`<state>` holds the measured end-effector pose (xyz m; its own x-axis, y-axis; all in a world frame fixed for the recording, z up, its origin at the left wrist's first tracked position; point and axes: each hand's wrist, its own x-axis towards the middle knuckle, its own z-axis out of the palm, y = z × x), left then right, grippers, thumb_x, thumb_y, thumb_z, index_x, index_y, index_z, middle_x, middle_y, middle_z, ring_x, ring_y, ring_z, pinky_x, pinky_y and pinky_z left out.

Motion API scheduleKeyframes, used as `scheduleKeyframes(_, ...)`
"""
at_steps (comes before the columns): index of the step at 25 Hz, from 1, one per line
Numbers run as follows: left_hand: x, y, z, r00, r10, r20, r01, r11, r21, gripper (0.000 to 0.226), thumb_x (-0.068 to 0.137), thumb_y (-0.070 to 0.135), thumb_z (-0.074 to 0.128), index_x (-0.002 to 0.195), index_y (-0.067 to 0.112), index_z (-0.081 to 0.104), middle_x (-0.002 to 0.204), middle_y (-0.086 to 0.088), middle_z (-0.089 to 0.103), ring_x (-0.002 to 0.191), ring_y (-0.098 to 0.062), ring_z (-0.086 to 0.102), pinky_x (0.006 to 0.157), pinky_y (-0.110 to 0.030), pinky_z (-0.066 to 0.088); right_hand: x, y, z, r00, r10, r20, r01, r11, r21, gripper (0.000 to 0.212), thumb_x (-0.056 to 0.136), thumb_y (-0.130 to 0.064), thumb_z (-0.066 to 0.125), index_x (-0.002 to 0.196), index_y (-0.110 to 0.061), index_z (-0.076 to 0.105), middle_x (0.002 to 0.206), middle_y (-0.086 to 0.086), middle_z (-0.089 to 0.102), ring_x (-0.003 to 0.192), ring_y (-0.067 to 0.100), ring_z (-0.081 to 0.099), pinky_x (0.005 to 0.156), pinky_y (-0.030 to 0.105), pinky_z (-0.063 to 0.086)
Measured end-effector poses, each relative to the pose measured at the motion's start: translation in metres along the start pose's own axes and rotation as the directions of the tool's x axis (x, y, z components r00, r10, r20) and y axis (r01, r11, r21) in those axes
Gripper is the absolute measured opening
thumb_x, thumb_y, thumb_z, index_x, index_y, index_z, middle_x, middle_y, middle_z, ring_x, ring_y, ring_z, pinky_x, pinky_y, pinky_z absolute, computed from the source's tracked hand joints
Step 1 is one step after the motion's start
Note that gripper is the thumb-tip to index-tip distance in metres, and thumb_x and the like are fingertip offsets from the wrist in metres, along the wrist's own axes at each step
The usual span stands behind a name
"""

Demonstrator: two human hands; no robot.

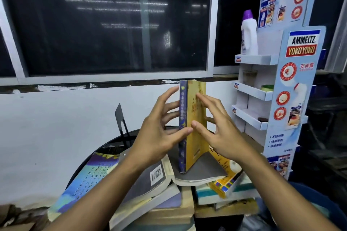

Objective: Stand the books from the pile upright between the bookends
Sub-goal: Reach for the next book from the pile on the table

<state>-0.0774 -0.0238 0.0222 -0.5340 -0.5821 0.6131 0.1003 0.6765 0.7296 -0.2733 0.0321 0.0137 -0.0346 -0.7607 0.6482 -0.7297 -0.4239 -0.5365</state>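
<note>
The cardboard display stand's (298, 88) side panel reads "AMMELTZ" above "YOKOYOKO", with "安美露" beneath. A grey book (144, 184) shows a barcode, its digits unreadable. The upright book's (183, 118) spine lettering is blurred.

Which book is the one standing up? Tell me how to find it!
Look below the big dark window, at the pile of books on the round black table. Between the left hand and the right hand, one book stands on a grey book. It alone is upright, with a yellow cover and a dark blue spine.
</note>
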Motion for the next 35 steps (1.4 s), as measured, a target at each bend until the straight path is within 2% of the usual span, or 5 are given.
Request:
scheduleKeyframes(6, -0.019, 0.003, 0.025, 0.991, -0.028, 0.135, 0.037, 0.997, -0.063, 0.089, 0.080, 0.015, 0.084, 0.146, 0.055, 0.040, 0.148, 0.030, 0.046, 0.136, 0.003, 0.046, 0.088, -0.030, 0.060, -0.017, -0.037, -0.025, 0.999, -0.010, -0.037, 0.015, 0.990, 0.138, 0.070, 0.092, -0.050, 0.063, 0.152, -0.047, 0.027, 0.150, -0.020, 0.037, 0.135, -0.007, 0.041, 0.093, 0.011, 0.049)
scheduleKeyframes(13, -0.020, 0.003, 0.051, 0.994, -0.081, 0.066, 0.069, 0.983, 0.172, 0.096, 0.075, 0.042, 0.086, 0.148, 0.062, 0.027, 0.154, 0.022, 0.042, 0.134, 0.003, 0.048, 0.112, -0.034, 0.046, -0.029, -0.064, -0.043, 0.987, -0.028, -0.159, -0.006, 0.979, -0.206, 0.065, 0.091, -0.033, 0.071, 0.145, -0.039, 0.037, 0.134, -0.020, 0.048, 0.107, -0.018, 0.049, 0.075, 0.001, 0.046)
scheduleKeyframes(17, -0.022, 0.005, 0.066, 0.992, -0.122, 0.019, 0.116, 0.972, 0.205, 0.098, 0.077, 0.046, 0.084, 0.154, 0.052, 0.024, 0.148, 0.020, 0.049, 0.124, 0.007, 0.051, 0.087, 0.003, 0.039, -0.027, -0.069, -0.043, 0.973, -0.014, -0.230, -0.060, 0.949, -0.311, 0.062, 0.090, -0.025, 0.074, 0.142, -0.031, 0.042, 0.128, -0.007, 0.060, 0.096, 0.001, 0.053, 0.067, -0.004, 0.042)
scheduleKeyframes(23, -0.021, 0.009, 0.071, 0.992, -0.124, 0.005, 0.121, 0.975, 0.185, 0.098, 0.080, 0.047, 0.082, 0.156, 0.048, 0.021, 0.147, 0.022, 0.050, 0.121, 0.011, 0.047, 0.079, 0.009, 0.033, -0.026, -0.073, -0.041, 0.961, -0.010, -0.275, -0.085, 0.939, -0.333, 0.058, 0.092, -0.017, 0.070, 0.144, -0.026, 0.046, 0.125, 0.003, 0.066, 0.097, 0.011, 0.061, 0.063, -0.004, 0.041)
scheduleKeyframes(35, 0.009, -0.014, -0.043, 0.969, -0.125, -0.215, 0.200, 0.906, 0.372, 0.077, 0.082, 0.067, 0.064, 0.151, 0.041, 0.039, 0.155, 0.012, 0.044, 0.127, -0.004, 0.050, 0.092, -0.030, 0.045, 0.064, -0.098, -0.004, 0.947, -0.150, -0.284, 0.064, 0.955, -0.291, 0.051, 0.090, -0.012, 0.072, 0.138, -0.016, 0.054, 0.114, 0.003, 0.069, 0.089, 0.004, 0.056, 0.068, -0.008, 0.037)
